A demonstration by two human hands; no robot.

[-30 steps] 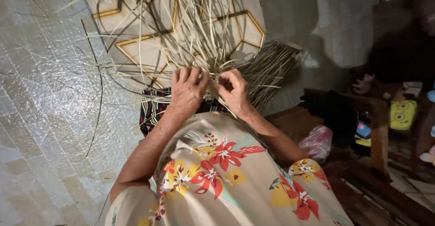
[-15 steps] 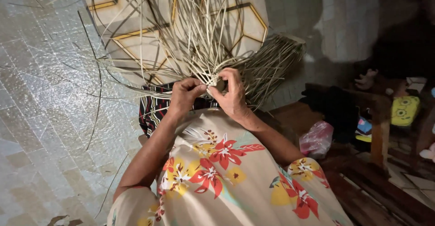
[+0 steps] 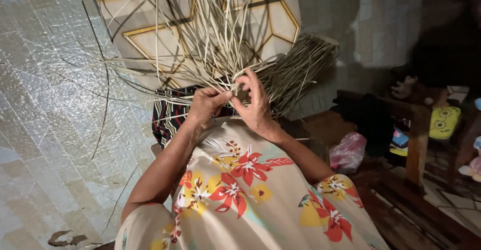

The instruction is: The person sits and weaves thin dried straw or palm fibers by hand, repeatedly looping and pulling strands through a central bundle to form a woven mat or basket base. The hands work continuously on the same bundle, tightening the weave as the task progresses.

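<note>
Gripping pale reed strips (image 3: 210,54) above lap: left hand (image 3: 206,104) pinched shut on strands, right hand (image 3: 255,107) curled around same bundle. Loose strips fan over tiled floor (image 3: 50,130). Pink plastic bag (image 3: 348,152) near wooden bench (image 3: 418,145), contents hidden.

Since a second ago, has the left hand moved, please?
Yes: the left hand has dropped slightly, farther below the hexagon floor pattern, pinching the pale strips.

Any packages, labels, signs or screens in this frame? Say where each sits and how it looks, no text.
Pink plastic bag: on the floor right of the person's arm, crumpled, translucent.
Yellow pouch: far right by the wooden furniture, rounded, cartoon face print.
No signs, labels or screens show.
</note>
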